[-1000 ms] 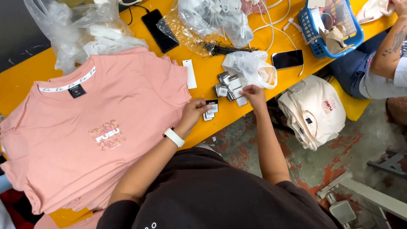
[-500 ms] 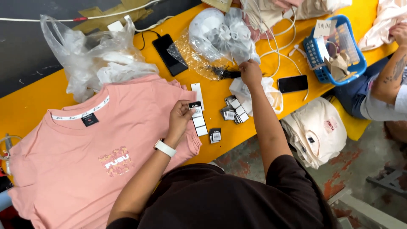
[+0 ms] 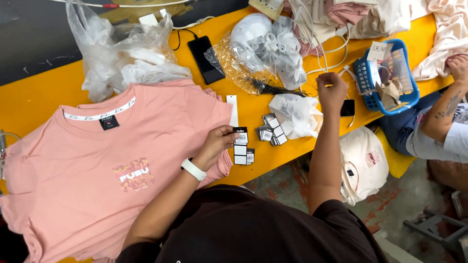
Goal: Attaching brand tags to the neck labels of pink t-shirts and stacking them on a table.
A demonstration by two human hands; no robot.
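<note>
Two hands at work: the left hand [image 3: 217, 143] pinches a paper tag [image 3: 240, 146] beside the pink shirt [image 3: 122, 160]; the right hand [image 3: 331, 92], closed, seemingly holds thin black ties [image 3: 275, 88]; best keep tag flat.

A person's left hand [image 3: 217, 143] pinches a strip of black-and-white tags [image 3: 240, 146] at the edge of a pink T-shirt [image 3: 112, 160] spread flat on a yellow table [image 3: 29, 100]. The right hand [image 3: 331, 92], closed, is raised near clear plastic bags [image 3: 265, 46]. More tags [image 3: 271, 130] lie between the hands.
</note>
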